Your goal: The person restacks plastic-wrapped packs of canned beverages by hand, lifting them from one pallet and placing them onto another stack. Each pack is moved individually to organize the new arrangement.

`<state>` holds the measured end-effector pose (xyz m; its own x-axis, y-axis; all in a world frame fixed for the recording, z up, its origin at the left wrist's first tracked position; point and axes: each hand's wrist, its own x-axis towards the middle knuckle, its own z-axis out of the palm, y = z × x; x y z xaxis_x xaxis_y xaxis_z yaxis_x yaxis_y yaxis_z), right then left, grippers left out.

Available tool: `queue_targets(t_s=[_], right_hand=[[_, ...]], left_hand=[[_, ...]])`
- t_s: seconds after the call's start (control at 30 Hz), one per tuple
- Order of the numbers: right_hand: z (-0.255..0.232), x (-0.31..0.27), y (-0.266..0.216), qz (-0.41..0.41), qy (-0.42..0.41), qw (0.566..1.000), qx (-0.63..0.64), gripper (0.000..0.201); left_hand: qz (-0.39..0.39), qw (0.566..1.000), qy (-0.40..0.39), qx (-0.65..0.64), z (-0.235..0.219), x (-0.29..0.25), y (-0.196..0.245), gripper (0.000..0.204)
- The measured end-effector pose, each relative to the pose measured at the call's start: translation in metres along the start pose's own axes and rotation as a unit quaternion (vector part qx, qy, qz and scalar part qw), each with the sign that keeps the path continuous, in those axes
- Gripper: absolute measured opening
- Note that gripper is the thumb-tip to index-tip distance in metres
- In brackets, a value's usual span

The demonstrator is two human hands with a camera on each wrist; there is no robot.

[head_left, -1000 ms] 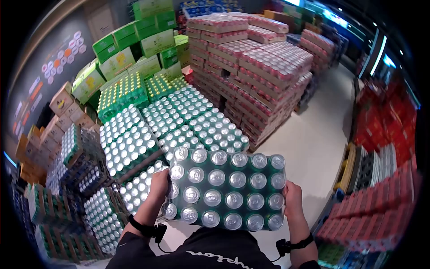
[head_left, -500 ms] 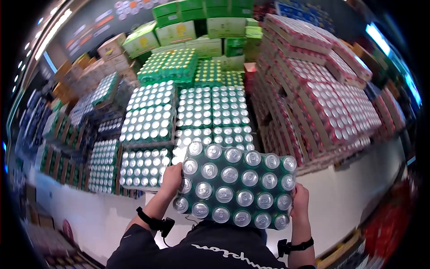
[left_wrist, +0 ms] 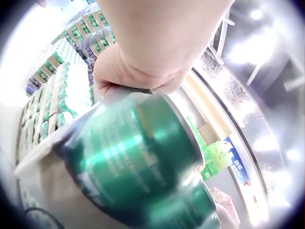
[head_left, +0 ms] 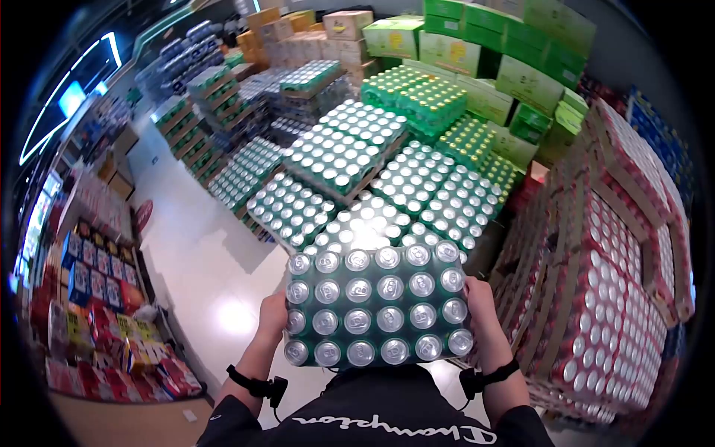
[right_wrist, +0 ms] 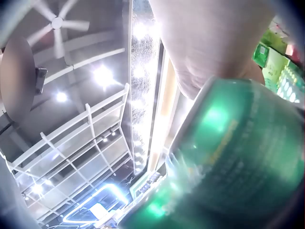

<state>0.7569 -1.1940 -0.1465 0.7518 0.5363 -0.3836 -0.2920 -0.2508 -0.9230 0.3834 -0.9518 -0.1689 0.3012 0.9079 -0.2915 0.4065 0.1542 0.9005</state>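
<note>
A shrink-wrapped pack of green cans (head_left: 375, 304) with silver tops is held level in front of the person's torso. The left hand (head_left: 274, 313) grips its left end and the right hand (head_left: 480, 302) its right end. In the left wrist view the left hand (left_wrist: 143, 62) curls at the edge of the wrap, above a green can (left_wrist: 143, 152). The right wrist view has the right hand (right_wrist: 214, 52) against the pack's end (right_wrist: 238, 152); its fingertips are hidden there. Just beyond the held pack lie stacked packs of the same green cans (head_left: 346, 141).
Red-can packs (head_left: 596, 298) are stacked high at the right. Behind stand green cartons (head_left: 447, 52) and yellow-capped green packs (head_left: 424, 97). Pale floor (head_left: 186, 253) runs along the left, beside a low display of boxed goods (head_left: 104, 276). Brown cartons (head_left: 346, 26) stand at the back.
The view has swung to the left, so the stacks have shifted rightward and the aisle at left has come into view. Both hands still grip the pack, which now sits straighter before the torso.
</note>
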Motion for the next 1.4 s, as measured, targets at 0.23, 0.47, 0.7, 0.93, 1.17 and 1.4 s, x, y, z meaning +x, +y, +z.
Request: queue_targets(t_s=[0.23, 0.47, 0.7, 0.93, 1.17, 1.4], right_hand=[[0.02, 0.101, -0.013, 0.009, -0.062, 0.993, -0.101, 0.029], [0.034, 0.237, -0.056, -0.032, -0.114, 0.977, -0.179, 0.031], [0.035, 0.413, -0.099, -0.046, -0.145, 0.96, -0.235, 0.031], [0.022, 0.587, -0.116, -0.092, -0.165, 0.94, -0.284, 0.037], [0.036, 0.688, -0.143, -0.094, -0.141, 0.952, -0.256, 0.036], [0.07, 0.799, -0.127, -0.065, -0.148, 0.962, -0.218, 0.041]], left_hand=[[-0.084, 0.989, 0.098, -0.072, 0.029, 0.007, -0.019, 0.042], [-0.081, 0.993, 0.072, -0.037, 0.083, 0.038, 0.006, 0.039], [-0.148, 0.974, 0.091, -0.144, 0.21, 0.113, 0.01, 0.04], [-0.145, 0.979, 0.101, -0.107, 0.328, 0.206, 0.07, 0.035], [-0.149, 0.973, 0.116, -0.131, 0.39, 0.287, 0.088, 0.029], [-0.104, 0.978, 0.163, -0.079, 0.422, 0.358, 0.093, 0.023]])
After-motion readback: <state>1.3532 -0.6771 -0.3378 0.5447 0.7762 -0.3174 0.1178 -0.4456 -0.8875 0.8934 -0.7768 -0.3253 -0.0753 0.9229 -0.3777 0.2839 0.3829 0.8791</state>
